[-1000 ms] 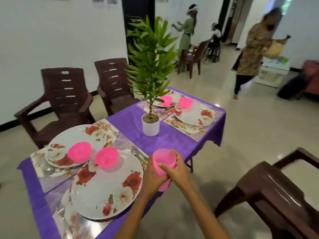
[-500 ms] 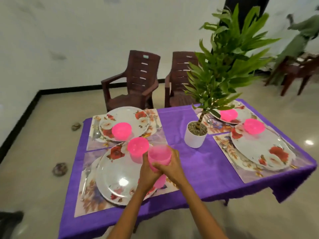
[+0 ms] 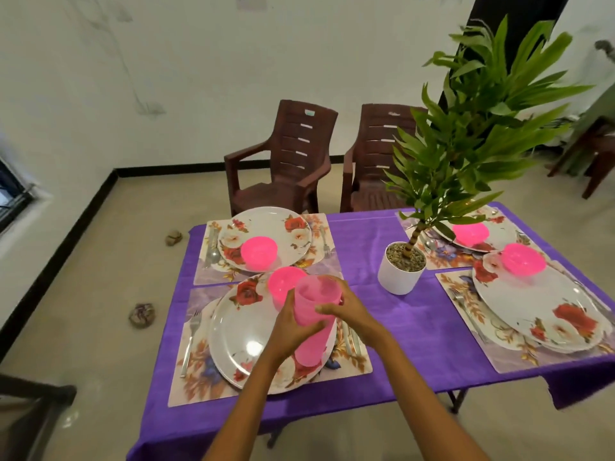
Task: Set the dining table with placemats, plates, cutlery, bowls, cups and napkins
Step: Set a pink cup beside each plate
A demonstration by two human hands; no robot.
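Cups (image 3: pixel 314 314): translucent pink plastic, tapered, stacked, above glossy floral plate (image 3: pixel 246 331). Left hand (image 3: pixel 291 327) and right hand (image 3: pixel 342 306) both wrapped around stack, fingers curled.

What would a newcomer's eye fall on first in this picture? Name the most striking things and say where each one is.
First, the stack of pink cups held in both hands, left hand and right hand, over the near-left plate. Next, the tall green plant in its white pot at the middle of the purple tablecloth. Then the pink bowls on the flowered plates.
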